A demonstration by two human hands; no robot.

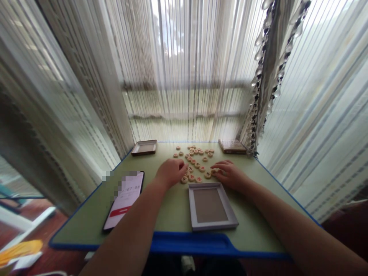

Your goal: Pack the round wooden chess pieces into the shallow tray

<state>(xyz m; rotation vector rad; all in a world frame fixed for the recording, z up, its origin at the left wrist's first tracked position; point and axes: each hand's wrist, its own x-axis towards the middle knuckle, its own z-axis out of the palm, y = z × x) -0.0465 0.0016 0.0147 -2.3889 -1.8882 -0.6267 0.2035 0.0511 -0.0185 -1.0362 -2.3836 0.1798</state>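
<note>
grey tray (214, 225) lengthwise away, left hand (170, 172) curled over discs (197, 165), grip unclear, right hand (230, 174) released flat

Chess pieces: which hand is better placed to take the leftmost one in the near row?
Likely left. The left hand lies right beside that piece, fingers curled just beyond it. The right hand rests at the row's other end, with other pieces between.

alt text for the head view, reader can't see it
Two bare hands rest on round wooden pieces scattered on a green table: the left hand curled over some, the right hand with fingers spread. A grey tray lies just in front of them, a phone to the left, and sheer curtains hang behind.
</note>
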